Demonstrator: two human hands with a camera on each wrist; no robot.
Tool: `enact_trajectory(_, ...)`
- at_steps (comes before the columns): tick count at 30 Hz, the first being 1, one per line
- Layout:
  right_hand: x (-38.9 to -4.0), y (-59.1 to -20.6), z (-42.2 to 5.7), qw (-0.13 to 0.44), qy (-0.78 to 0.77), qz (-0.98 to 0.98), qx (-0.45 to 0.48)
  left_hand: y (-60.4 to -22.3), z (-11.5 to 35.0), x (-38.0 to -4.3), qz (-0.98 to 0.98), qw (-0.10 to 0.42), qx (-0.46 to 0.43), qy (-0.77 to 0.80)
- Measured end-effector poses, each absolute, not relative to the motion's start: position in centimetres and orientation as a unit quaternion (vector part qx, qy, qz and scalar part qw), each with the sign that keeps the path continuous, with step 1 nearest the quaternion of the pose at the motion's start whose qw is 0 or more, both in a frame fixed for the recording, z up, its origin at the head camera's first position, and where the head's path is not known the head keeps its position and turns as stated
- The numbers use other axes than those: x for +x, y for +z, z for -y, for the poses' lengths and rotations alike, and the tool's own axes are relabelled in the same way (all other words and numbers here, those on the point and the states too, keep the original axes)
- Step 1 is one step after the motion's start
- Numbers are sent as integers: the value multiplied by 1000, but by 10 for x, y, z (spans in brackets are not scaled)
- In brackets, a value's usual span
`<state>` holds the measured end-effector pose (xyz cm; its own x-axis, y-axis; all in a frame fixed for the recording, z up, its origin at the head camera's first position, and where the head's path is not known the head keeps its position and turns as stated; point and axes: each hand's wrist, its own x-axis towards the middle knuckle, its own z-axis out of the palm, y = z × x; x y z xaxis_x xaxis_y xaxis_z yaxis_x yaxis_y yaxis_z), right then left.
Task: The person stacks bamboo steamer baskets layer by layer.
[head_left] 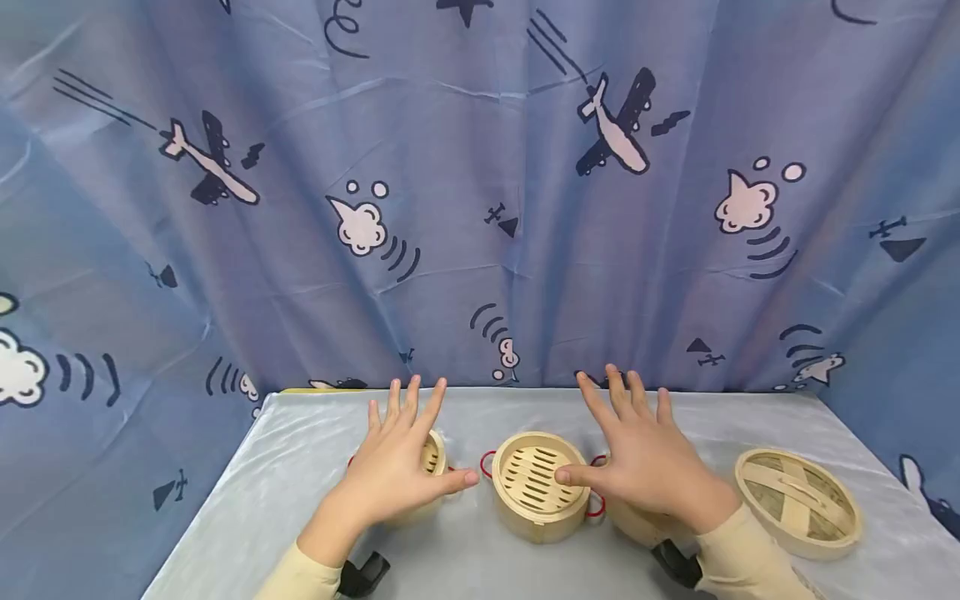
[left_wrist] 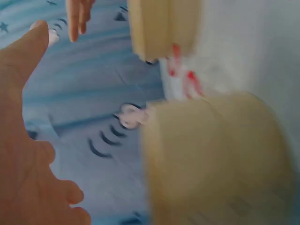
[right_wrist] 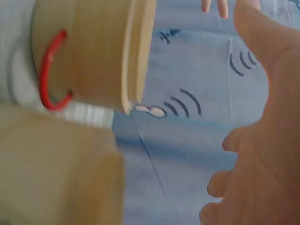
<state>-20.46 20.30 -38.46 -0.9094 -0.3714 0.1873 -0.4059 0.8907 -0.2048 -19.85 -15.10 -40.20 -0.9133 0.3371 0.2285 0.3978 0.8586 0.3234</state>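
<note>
Left hand (head_left: 393, 467), grip released and fingers spread, is hovering over the left bamboo basket (head_left: 423, 508); right hand (head_left: 641, 462), likewise released, is hovering over the right bamboo basket (head_left: 637, 525). The middle bamboo basket (head_left: 534, 521), slatted, with red loop handles, is standing between them on the pale-draped tabletop (head_left: 480, 571); a round woven lid (head_left: 797, 505) is lying at far right.

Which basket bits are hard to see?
Head view: most of left basket, behind left hand.
Head view: top of right basket, behind right hand.
Left wrist view: left basket blurred, cut off by bottom edge.
Right wrist view: right basket blurred, cut off by left edge.
</note>
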Motion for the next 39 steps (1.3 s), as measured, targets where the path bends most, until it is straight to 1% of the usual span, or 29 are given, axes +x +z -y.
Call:
enact_trajectory(6, -201, -393, -201, 65, 164, 957, 231, -422, 173, -197, 955, 65, -155, -244)
enact_trajectory(11, -204, -402, -194, 59, 159, 954, 249, -437, 190, -194, 949, 58, -118, -286)
enact_trajectory(18, -202, -413, -185, 50, 176, 950, 254, -455, 209, -183, 925, 0, -88, -369)
enact_trajectory(22, -201, -420, -182, 43, 183, 949, 254, -463, 215, -180, 910, -13, -94, -403)
enact_trajectory(31, -201, -430, -173, 22, 183, 952, 246, -471, 230, -176, 901, 21, -96, -422)
enact_trajectory(39, -205, -423, -170, -1, 144, 959, 245, -480, 236, -177, 894, 74, -107, -428)
